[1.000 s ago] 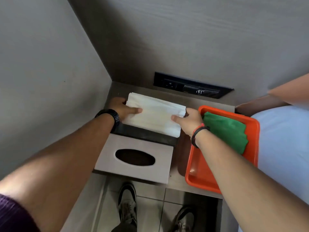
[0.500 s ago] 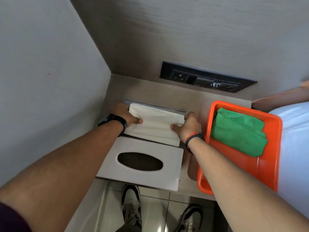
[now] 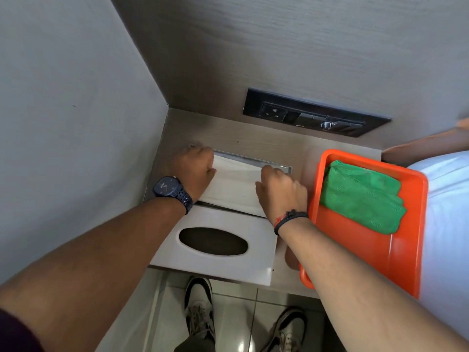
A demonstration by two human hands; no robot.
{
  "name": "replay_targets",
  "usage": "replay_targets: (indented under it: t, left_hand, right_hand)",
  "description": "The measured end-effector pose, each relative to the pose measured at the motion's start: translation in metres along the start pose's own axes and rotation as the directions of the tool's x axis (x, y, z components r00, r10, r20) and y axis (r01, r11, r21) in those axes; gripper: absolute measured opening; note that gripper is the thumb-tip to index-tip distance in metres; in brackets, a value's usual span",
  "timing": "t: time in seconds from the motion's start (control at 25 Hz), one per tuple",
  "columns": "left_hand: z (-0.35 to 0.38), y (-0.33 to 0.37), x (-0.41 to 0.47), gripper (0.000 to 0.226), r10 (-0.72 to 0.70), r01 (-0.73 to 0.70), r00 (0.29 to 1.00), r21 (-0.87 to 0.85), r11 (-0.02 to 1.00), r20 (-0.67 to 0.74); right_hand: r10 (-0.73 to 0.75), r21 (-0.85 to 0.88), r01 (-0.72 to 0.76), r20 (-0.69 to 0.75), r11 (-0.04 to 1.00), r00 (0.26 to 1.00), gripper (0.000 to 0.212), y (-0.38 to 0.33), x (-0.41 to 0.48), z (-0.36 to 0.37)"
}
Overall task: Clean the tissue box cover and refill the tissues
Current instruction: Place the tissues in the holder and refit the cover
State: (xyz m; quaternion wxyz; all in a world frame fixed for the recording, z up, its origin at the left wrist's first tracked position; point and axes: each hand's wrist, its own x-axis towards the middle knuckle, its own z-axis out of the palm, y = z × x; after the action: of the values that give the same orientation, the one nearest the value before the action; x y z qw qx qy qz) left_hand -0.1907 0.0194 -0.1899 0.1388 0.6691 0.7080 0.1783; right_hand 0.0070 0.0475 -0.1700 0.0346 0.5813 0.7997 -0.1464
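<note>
Both hands are down on the stack of white tissues [image 3: 234, 185], one at each end. From where I watch, the left hand [image 3: 195, 171] has its fingers curled over the left edge of the stack, and the right hand [image 3: 280, 190] grips the right edge with its knuckles toward me. The tissues sit in the recessed metal-rimmed slot [image 3: 276, 165] sunk into the tabletop [image 3: 253, 142], tilted a little, with the far edge of the stack against the rim of the slot.

I see a dark wristwatch [image 3: 170, 190] on the left wrist and a black and red bracelet [image 3: 289, 218] on the right.

Just in front of the slot, nearer to me, the tissue box cover [image 3: 220, 260] lies flat on the tabletop with its oval opening facing up; its near edge hangs slightly past the tabletop's front edge. It touches the front of the slot, and the right forearm crosses over its right corner.

To the right, an orange tray [image 3: 368, 252] rests on the tabletop, its right side over a white surface I cannot identify. A folded green cloth [image 3: 363, 196] lies in the far part of the tray.

On the back wall above the tabletop I see a black socket panel [image 3: 312, 113]. Below, two sneakers [image 3: 199, 306] stand on a tiled floor.
</note>
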Motion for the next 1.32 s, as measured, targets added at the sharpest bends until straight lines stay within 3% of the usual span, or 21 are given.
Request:
replay_targets:
  t: [0.12, 0.24, 0.36, 0.64, 0.8, 0.88, 0.96, 1.08, 1.2, 1.32]
  left_hand:
    - [0.005, 0.000, -0.005, 0.016, 0.156, -0.155, 0.966, -0.018, 0.988, 0.205]
    - [0.008, -0.003, -0.004, 0.035, 0.155, -0.191, 0.920, 0.067, 0.979, 0.361]
    - [0.012, -0.006, 0.000, 0.049, 0.135, -0.237, 0.884, 0.181, 0.954, 0.447]
    - [0.021, -0.004, -0.002, 0.047, 0.110, -0.245, 0.885, 0.251, 0.936, 0.453]
    - [0.006, -0.005, -0.015, 0.056, 0.137, -0.167, 0.924, 0.052, 0.985, 0.356]
    - [-0.010, -0.006, -0.030, 0.077, 0.173, -0.193, 0.917, 0.019, 0.981, 0.360]
    - [-0.028, -0.006, -0.048, 0.110, 0.149, -0.239, 0.860, 0.127, 0.963, 0.487]
    - [-0.042, -0.013, -0.078, 0.145, 0.005, -0.246, 0.755, 0.276, 0.929, 0.656]
    - [-0.033, -0.024, -0.107, 0.156, -0.035, -0.279, 0.729, 0.343, 0.897, 0.684]
    - [-0.022, -0.025, -0.122, 0.158, -0.051, -0.310, 0.764, 0.435, 0.846, 0.643]
  right_hand:
    - [-0.079, 0.020, 0.077, 0.157, 0.997, 0.984, 0.008, 0.003, 0.001, 0.000]
    - [-0.163, -0.024, 0.178, 0.296, 0.984, 0.941, 0.034, 0.009, -0.001, 0.006]
    - [-0.213, -0.070, 0.243, 0.293, 0.968, 0.932, 0.045, 0.015, 0.000, 0.015]
    - [-0.223, -0.180, 0.283, 0.294, 0.942, 0.929, 0.043, 0.011, 0.004, 0.022]
    - [-0.213, -0.024, 0.222, 0.195, 0.975, 0.957, 0.041, 0.009, -0.006, 0.006]
    - [-0.263, 0.055, 0.258, 0.129, 0.965, 0.956, 0.043, 0.007, -0.017, -0.006]
    - [-0.340, 0.074, 0.332, 0.181, 0.940, 0.923, 0.056, 0.004, -0.033, -0.017]
    - [-0.374, 0.008, 0.399, 0.369, 0.917, 0.851, 0.099, -0.002, -0.064, -0.021]
    - [-0.356, -0.080, 0.440, 0.467, 0.895, 0.809, 0.130, -0.002, -0.088, -0.005]
    - [-0.353, -0.189, 0.490, 0.485, 0.851, 0.800, 0.139, 0.000, -0.100, 0.015]
